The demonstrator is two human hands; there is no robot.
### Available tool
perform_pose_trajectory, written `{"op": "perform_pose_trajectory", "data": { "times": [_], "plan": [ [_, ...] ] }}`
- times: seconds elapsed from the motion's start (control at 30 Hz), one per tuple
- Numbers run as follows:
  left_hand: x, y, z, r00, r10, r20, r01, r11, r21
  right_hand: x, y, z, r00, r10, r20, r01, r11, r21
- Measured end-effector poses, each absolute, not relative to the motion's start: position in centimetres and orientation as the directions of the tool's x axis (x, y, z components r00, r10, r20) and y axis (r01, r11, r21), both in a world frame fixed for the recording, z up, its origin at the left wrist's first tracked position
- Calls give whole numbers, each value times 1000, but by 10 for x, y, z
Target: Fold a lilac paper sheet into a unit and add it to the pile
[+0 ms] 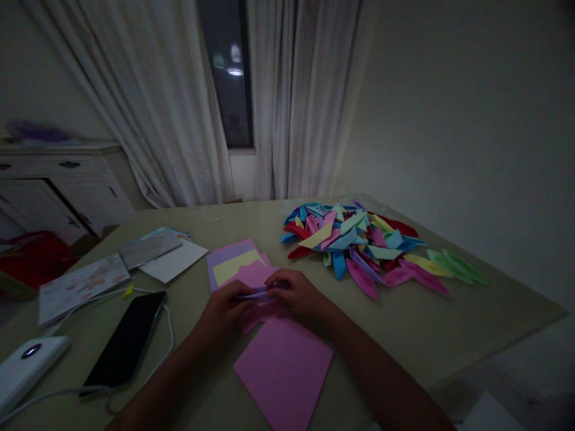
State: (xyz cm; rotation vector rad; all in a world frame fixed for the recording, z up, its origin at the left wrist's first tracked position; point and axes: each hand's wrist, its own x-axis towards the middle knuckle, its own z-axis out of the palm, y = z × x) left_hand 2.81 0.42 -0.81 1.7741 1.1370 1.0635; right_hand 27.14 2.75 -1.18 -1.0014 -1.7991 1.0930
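Between my two hands is a narrow folded strip of purple paper (255, 294), held level above the table. My left hand (228, 308) pinches its left end, thumb toward me. The fingers of my right hand (296, 293) close on the other end and partly hide it. Just below lies a stack of square pink paper (287, 371), turned cornerwise. Behind my hands, purple, yellow and pink sheets (236, 263) overlap on the table; my fingers cover part of them.
A heap of folded paper pieces (341, 230) in many colours lies at the back right of the table (431, 335). On the left are a black phone (126, 341), a white power bank (31, 371) with a cable, a printed card (85, 284) and a clear packet (151, 248).
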Motion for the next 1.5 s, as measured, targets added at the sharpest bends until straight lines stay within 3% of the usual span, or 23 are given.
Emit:
{"op": "perform_pose_trajectory", "data": {
  "times": [0.1,0.23,0.5,0.83,0.97,1.1,1.27,1.5],
  "plan": [
    [28,5,-7,211,930,301,288,-354,890,273,26,-7,-438,853,283,257,420,-870],
    [22,9,-11,225,924,310,412,-378,829,276,32,-4,-369,827,425,309,540,-783],
    [11,16,-15,301,825,479,467,-565,680,286,40,-8,-328,820,469,419,571,-705],
    [20,12,-20,290,812,506,471,-581,664,283,34,-9,-351,768,535,344,637,-690],
    [15,13,-15,208,791,576,463,-598,654,285,34,-4,-355,763,540,348,645,-681],
    [10,14,-11,163,827,538,448,-548,706,285,33,0,-315,789,527,339,612,-714],
    [18,10,-14,270,811,519,386,-585,713,279,27,-3,-454,788,416,328,582,-744],
    [20,10,-21,394,793,465,459,-608,649,279,30,-9,-529,742,413,442,655,-613]
  ]
}}
